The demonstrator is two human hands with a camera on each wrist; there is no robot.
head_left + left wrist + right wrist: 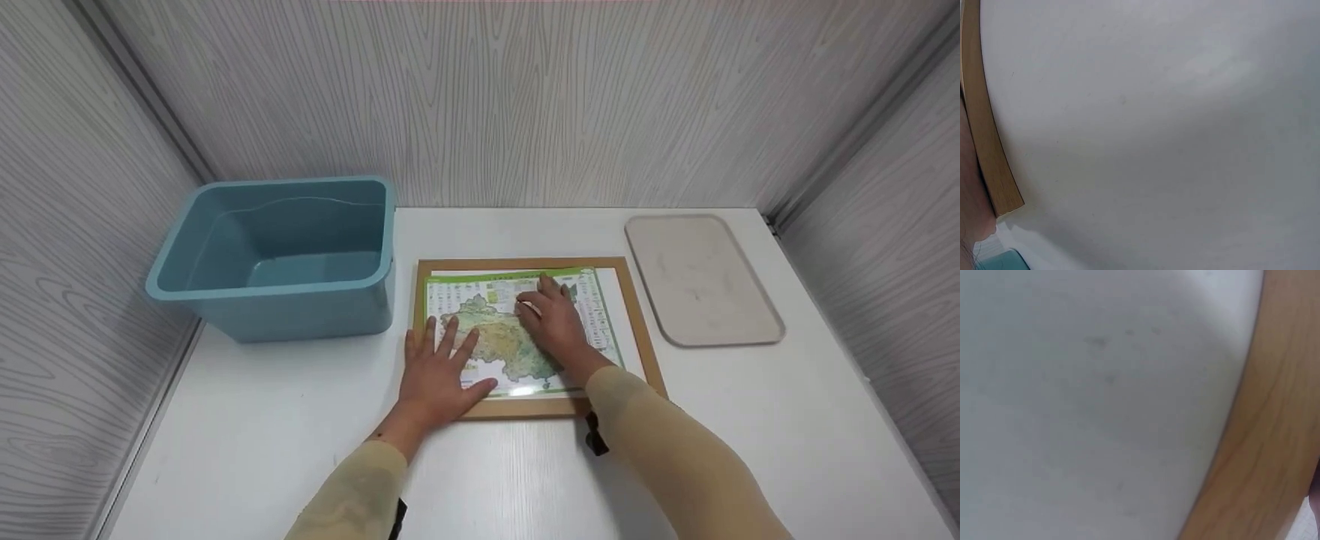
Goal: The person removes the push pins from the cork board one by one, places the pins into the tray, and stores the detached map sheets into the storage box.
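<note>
A wooden-framed board (pixel 634 313) lies flat on the white table (pixel 262 435), with a colourful map sheet (pixel 592 304) on it. My left hand (pixel 439 367) rests flat with fingers spread on the map's lower left corner and the frame's edge. My right hand (pixel 551 315) lies on the middle of the map, fingers slightly bent and pressing down. The left wrist view shows only the frame's wooden edge (pixel 985 140) and bare table. In the right wrist view there is the wooden frame (pixel 1264 455) beside white surface.
A blue plastic tub (pixel 281 255), empty, stands at the back left, close to the frame. A beige rounded tray (pixel 701 277) lies at the back right. Grey panel walls enclose the table on three sides.
</note>
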